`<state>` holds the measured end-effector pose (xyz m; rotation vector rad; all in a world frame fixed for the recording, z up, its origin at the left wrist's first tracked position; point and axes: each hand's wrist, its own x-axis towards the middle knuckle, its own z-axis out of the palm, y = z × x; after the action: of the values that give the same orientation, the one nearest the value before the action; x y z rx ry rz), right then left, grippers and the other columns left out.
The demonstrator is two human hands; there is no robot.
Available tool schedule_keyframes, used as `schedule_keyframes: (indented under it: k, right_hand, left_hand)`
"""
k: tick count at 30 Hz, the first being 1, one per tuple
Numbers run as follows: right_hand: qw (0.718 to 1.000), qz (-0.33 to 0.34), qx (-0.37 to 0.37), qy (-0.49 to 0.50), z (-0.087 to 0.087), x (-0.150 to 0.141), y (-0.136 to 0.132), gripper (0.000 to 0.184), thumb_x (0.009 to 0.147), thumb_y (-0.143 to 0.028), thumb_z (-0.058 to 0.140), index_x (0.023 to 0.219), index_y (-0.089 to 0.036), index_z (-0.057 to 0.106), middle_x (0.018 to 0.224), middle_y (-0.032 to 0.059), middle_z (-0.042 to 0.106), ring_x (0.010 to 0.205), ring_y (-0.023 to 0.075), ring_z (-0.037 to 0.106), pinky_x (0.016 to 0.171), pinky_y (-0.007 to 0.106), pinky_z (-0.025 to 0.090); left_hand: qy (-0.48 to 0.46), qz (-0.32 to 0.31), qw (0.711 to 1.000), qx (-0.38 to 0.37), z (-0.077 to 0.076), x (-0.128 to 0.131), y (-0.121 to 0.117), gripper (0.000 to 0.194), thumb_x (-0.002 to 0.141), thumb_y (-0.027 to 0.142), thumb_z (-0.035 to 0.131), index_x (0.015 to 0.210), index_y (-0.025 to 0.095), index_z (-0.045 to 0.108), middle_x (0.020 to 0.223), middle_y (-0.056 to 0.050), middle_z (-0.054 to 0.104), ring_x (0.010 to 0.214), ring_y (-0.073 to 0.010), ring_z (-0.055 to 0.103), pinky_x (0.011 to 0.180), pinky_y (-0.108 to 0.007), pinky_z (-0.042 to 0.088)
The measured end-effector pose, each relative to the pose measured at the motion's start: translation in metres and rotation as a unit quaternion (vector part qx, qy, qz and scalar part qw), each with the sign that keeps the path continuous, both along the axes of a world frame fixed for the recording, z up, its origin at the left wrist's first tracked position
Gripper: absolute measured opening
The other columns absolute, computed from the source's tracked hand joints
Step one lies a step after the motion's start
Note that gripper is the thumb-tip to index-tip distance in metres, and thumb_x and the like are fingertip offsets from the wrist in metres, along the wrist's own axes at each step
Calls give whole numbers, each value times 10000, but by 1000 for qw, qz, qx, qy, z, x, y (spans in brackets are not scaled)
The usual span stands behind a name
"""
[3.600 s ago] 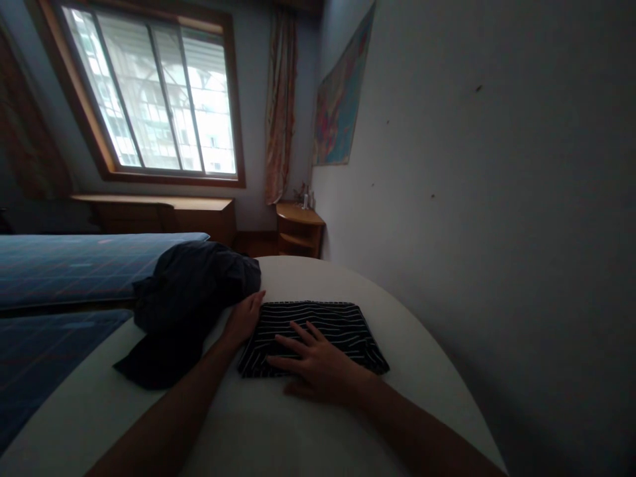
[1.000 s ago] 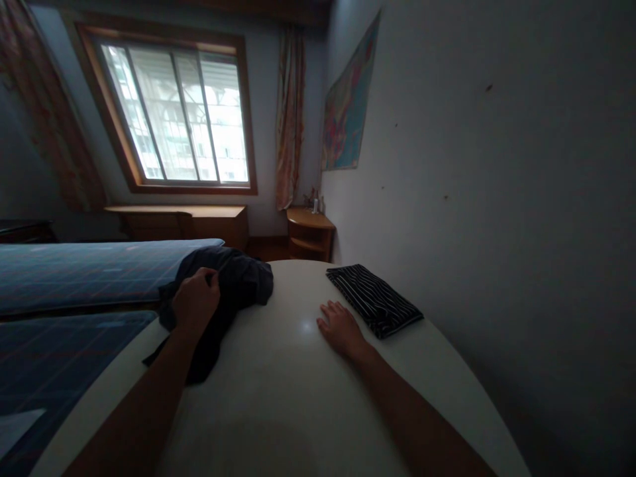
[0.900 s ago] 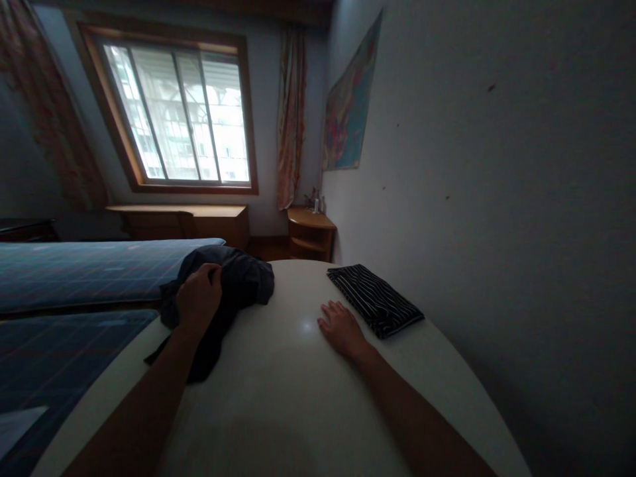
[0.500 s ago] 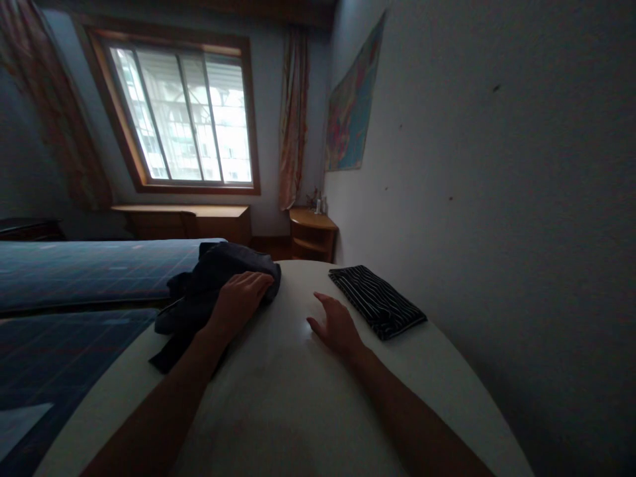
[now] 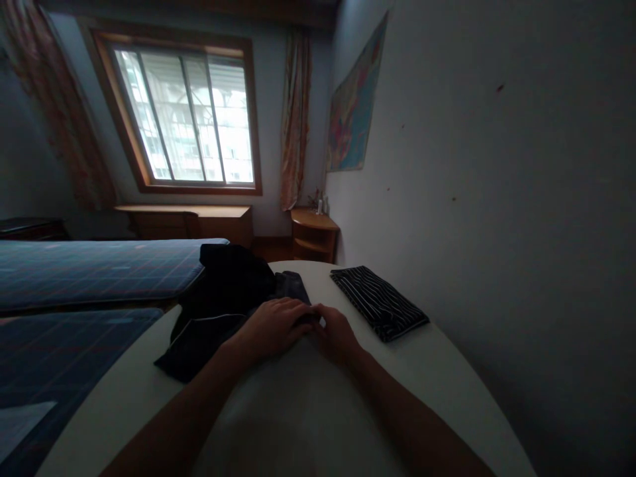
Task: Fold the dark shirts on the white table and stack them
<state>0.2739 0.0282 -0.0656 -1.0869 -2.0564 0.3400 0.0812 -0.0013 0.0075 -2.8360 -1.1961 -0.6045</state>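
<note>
A dark, crumpled garment (image 5: 233, 275) lies on the left part of the white round table (image 5: 298, 417); its exact kind does not show. My left hand (image 5: 275, 324) is closed on the garment's near right edge, palm down, fingers bent. Against its fingertips rests my right hand (image 5: 338, 331), thumb and fingers drawn together at the garment's right corner; the cloth between them is mostly hidden. To the right of my right hand, apart from it, is a folded black cloth with white stripes (image 5: 380, 301).
Left of the table are blue plaid mattresses (image 5: 114, 271). A white wall (image 5: 472, 265) runs close along the right side. Beyond the table stand a wooden desk (image 5: 223, 212) under the window and a small corner shelf (image 5: 315, 222).
My left hand has moved right, pulling the garment's edge toward the table's middle. My right hand, open before, has closed in beside the left. The striped cloth stays put.
</note>
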Motion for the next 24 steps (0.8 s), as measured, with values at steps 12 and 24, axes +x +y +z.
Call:
schedule_keyframes:
  k: [12, 24]
  right_hand:
    - [963, -127, -30, 234, 54, 51, 34, 340, 885, -373, 436, 1109, -176, 599, 1125, 101, 679, 1029, 230, 609, 928, 376, 465]
    - [993, -13, -87, -83, 85, 25, -15, 282, 873, -358, 567, 1071, -198, 689, 1063, 87, 717, 954, 227, 659, 881, 363, 484]
  left_hand:
    - [-9, 133, 981, -142, -25, -42, 26, 644, 833, 412, 619, 1422, 221, 445, 1175, -112, 704, 1039, -282, 678, 867, -368, 502]
    - [-98, 82, 959, -255, -20, -41, 30, 330, 831, 309, 521, 1120, 196, 633, 904, -45, 729, 711, -175, 673, 600, -253, 489]
